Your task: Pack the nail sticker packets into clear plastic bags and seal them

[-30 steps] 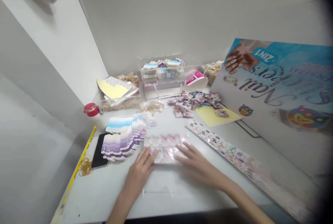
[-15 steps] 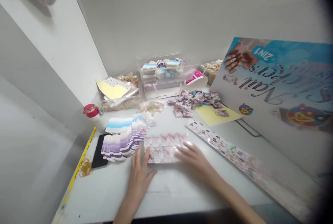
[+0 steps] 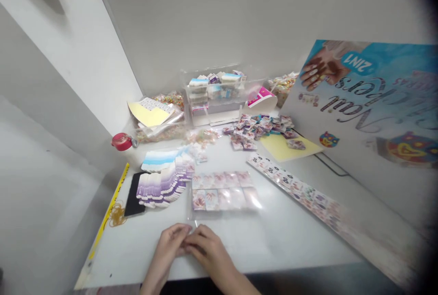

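Note:
My left hand [image 3: 167, 244] and my right hand [image 3: 207, 249] meet near the table's front edge, fingers closed and touching. What they pinch, if anything, is hidden; a small clear sliver shows by the fingertips. Just beyond them lies a clear plastic bag [image 3: 222, 215] with two rows of small picture cards [image 3: 211, 200] showing nails and hands. Left of the bag is a fanned spread of purple-and-white cards [image 3: 159, 187], with blue-and-white cards [image 3: 159, 160] behind it.
A black flat pad [image 3: 134, 201] and rubber bands [image 3: 117, 214] lie left. A red-lidded bottle [image 3: 122, 141] stands behind. Farther back are a clear bin [image 3: 222, 103], a heap of small packs [image 3: 248, 130] and a yellow sheet [image 3: 284, 150]. A long card strip [image 3: 308, 194] and large box [image 3: 359, 117] are right.
Both hands have left the rows of cards and drawn back toward the front edge, coming together with fingers closed. The bag of cards stays on the table.

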`<action>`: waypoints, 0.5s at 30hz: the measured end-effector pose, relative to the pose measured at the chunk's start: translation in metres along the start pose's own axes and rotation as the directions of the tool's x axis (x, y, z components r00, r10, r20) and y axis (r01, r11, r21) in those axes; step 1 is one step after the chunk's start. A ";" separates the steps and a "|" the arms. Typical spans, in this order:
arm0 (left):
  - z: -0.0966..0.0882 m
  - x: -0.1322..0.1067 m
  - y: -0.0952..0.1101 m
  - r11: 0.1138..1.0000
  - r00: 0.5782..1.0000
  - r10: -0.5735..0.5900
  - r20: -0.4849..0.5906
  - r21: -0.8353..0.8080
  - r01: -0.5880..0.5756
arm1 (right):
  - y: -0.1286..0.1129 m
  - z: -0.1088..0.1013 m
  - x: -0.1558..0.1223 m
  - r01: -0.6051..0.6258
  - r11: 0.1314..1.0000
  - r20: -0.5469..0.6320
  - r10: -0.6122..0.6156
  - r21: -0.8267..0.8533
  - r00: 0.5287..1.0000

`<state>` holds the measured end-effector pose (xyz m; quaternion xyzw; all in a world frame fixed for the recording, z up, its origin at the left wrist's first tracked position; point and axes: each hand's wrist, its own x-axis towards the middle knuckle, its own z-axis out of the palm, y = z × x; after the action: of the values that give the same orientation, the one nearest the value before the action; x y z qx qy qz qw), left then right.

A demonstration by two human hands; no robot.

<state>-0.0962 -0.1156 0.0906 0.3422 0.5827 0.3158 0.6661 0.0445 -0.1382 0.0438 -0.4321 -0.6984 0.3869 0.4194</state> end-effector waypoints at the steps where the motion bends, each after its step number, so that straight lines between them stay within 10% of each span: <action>1: 0.000 -0.001 0.000 1.000 1.000 0.006 0.006 -0.014 -0.006 | 0.001 0.005 0.000 0.006 1.000 -0.010 -0.006 0.006 1.000; 15: 0.001 0.001 -0.011 0.999 0.998 0.044 -0.034 0.012 -0.043 | 0.006 0.035 -0.008 -0.153 0.976 -0.126 0.134 -0.158 0.983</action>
<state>-0.0946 -0.1206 0.0812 0.3530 0.5881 0.3327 0.6472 0.0158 -0.1495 0.0240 -0.5364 -0.6701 0.3309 0.3920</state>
